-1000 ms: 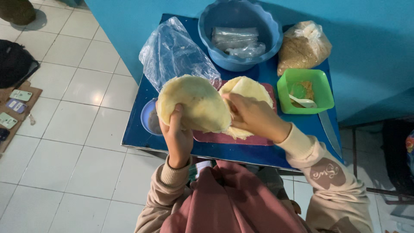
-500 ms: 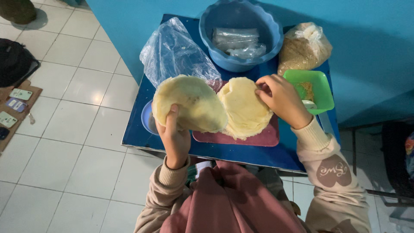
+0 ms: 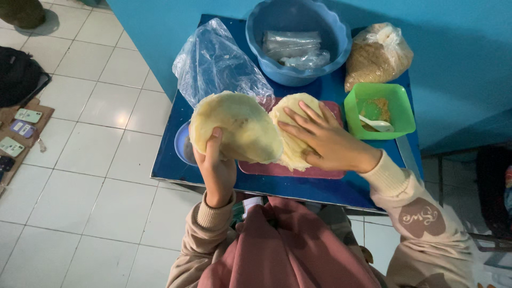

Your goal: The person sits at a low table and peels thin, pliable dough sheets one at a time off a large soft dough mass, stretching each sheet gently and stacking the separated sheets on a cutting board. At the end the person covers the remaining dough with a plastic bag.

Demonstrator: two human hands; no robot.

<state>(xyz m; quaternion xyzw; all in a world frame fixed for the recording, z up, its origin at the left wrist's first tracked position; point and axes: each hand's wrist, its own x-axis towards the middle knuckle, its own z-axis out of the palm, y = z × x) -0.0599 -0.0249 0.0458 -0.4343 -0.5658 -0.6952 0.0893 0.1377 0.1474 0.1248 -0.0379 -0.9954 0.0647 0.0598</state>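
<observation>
The person's left hand (image 3: 216, 170) is raised above the near edge of the blue table (image 3: 330, 189), forearm rising from a beige sleeve, thumb pressed up against the near face of a thin round pale-yellow wrapper (image 3: 237, 125) while the fingers sit behind it. The grip is clamped on that wrapper's lower edge, and the sheet stands up from the grip, tilted toward the camera. The right hand (image 3: 325, 141) lies flat, palm down, fingers spread and pointing toward the left hand, pressing on a second wrapper (image 3: 290, 114) of the same kind; the hand is spread open rather than closed round anything. This second wrapper lies on a pinkish-red tray (image 3: 290, 170) just right of the left hand's grip, and the held wrapper overlaps its left edge.

So there are two wrappers, one per hand. Past the left hand's grip lies one crumpled clear plastic bag (image 3: 216, 66). Beyond the right hand stands one large blue basin (image 3: 320, 64) with what look like folded plastic packets inside, though they are hard to make out. To the right of the right hand sits one green square container (image 3: 402, 109) holding one white spoon (image 3: 376, 124), and beyond it one tied bag of brown crumbs (image 3: 376, 53). One small blue bowl (image 3: 183, 146) peeks out behind the left hand.
</observation>
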